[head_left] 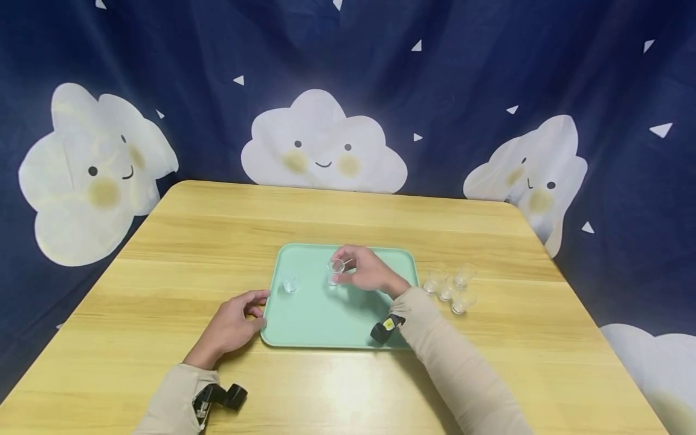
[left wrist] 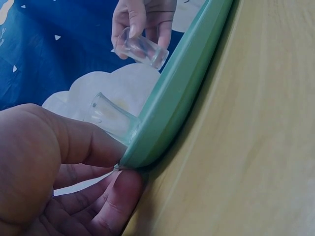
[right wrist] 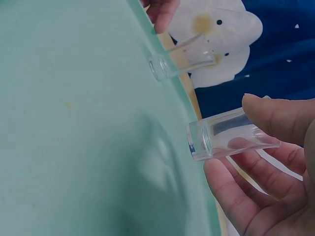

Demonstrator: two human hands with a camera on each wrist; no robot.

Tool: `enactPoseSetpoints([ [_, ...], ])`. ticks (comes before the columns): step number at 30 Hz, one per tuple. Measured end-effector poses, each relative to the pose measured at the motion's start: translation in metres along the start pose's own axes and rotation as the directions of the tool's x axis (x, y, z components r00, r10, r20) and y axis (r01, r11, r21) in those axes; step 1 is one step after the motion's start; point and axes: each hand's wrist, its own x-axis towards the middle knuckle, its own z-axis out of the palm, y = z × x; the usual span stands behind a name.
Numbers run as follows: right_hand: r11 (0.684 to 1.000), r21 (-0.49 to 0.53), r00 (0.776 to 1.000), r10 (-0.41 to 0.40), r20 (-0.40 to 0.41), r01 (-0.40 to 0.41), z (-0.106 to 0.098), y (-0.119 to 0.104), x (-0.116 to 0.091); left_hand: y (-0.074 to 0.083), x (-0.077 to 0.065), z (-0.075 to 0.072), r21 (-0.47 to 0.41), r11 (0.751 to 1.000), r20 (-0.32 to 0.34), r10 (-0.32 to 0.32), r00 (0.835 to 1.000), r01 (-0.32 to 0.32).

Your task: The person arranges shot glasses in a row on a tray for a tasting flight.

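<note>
A small clear shot glass (right wrist: 231,132) is held by my right hand (head_left: 367,269), its thumb on one side and fingers on the other. The glass is upright over the middle of the light green tray (head_left: 310,326), its base close to the tray surface in the right wrist view. Another clear shot glass (head_left: 290,284) stands upright on the tray near its left side. My left hand (head_left: 234,323) grips the tray's left edge, fingertips and thumb at the rim (left wrist: 162,118).
Several more clear shot glasses (head_left: 459,302) stand grouped on the wooden table (head_left: 337,386), just right of the tray. Behind the table hangs a dark blue curtain (head_left: 196,54) with white clouds. Each wrist wears a black camera mount (head_left: 220,397).
</note>
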Motion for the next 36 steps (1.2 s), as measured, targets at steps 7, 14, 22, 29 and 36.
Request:
enactPoseSetpoints([
  [7,1.0,-0.015,1.0,-0.015,0.0,0.015,0.009,0.002,0.006,0.0,0.0,-0.001,0.0,1.0,0.003,0.003,1.0,-0.003],
  [14,0.999,-0.045,1.0,-0.006,0.005,0.006,0.016,0.004,0.011,0.001,-0.001,-0.001,-0.003,1.0,0.008,-0.004,1.0,0.004],
  [22,0.997,-0.075,1.0,-0.017,0.017,0.018,0.023,-0.001,0.015,0.0,-0.002,-0.001,0.0,1.0,0.003,-0.003,1.0,0.003],
  [29,0.997,-0.08,1.0,-0.01,0.028,0.012,0.027,-0.003,0.019,0.0,-0.001,-0.001,0.001,1.0,-0.003,0.008,1.0,-0.008],
  [36,0.997,-0.08,0.999,0.007,0.031,-0.004,0.03,-0.004,0.02,0.001,-0.001,-0.001,0.003,1.0,0.001,0.001,1.0,-0.001],
])
